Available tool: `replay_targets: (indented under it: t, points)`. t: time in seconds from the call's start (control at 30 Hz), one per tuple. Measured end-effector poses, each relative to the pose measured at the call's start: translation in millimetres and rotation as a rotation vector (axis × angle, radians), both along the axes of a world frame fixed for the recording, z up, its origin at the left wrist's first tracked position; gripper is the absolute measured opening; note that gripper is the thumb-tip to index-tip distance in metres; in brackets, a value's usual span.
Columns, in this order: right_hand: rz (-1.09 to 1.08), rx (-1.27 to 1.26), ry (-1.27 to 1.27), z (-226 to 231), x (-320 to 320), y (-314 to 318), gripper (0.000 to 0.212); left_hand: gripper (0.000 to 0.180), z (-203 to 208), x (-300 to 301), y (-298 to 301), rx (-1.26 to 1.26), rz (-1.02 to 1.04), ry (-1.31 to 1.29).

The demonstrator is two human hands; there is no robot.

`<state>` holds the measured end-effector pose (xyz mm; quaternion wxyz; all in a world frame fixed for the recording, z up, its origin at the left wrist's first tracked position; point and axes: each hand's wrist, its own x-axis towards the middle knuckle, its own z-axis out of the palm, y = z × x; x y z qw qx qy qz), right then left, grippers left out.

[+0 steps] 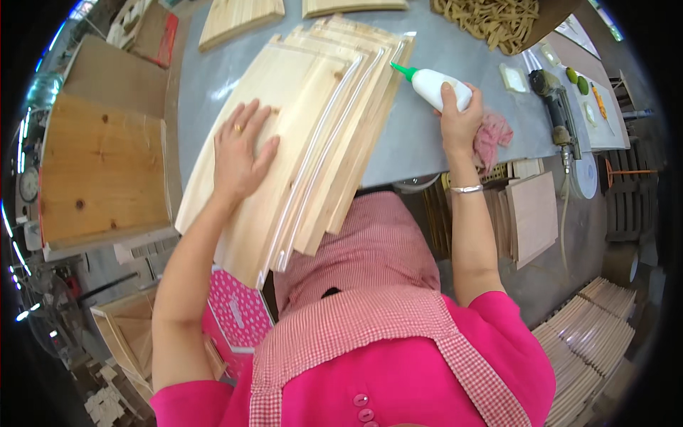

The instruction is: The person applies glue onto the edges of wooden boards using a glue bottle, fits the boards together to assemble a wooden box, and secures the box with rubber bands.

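Note:
My left hand [244, 149] rests flat, fingers spread, on the top one of several pale wooden boards [292, 92]. The boards lie fanned out on the grey table, each a little further right than the one above, and their near ends overhang the front edge. White lines of glue [320, 135] run along the exposed right edges of the upper boards. In my right hand [461, 117] is a white squeeze bottle [440, 88] with a green nozzle. Its tip points left, at the far end of a lower board's right edge; whether it touches the wood, I cannot tell.
A pink cloth [492, 139] lies right of my right hand. Further right are an air-powered tool [555, 107] with a hose and an orange-handled knife [599, 102]. At the far right, a container holds tan strips [491, 21]. More boards [242, 20] lie at the far edge.

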<state>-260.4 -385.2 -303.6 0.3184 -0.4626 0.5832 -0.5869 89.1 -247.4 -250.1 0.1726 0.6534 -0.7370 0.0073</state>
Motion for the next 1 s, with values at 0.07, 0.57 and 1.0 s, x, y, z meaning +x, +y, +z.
replay_targets:
  t: [0.07, 0.57, 1.0]
  points:
    - [0.066, -0.038, 0.091, -4, -6, 30, 0.041, 0.052, -1, 2, -2, 0.003, 0.000, 0.005]
    - [0.672, -0.058, 0.218, 25, 7, 239, 0.036, 0.050, -17, 8, -2, -0.153, -0.029, -0.054]
    - [0.775, -0.032, 0.113, 24, 17, 248, 0.036, 0.041, -9, 31, 22, -0.194, 0.166, 0.348]
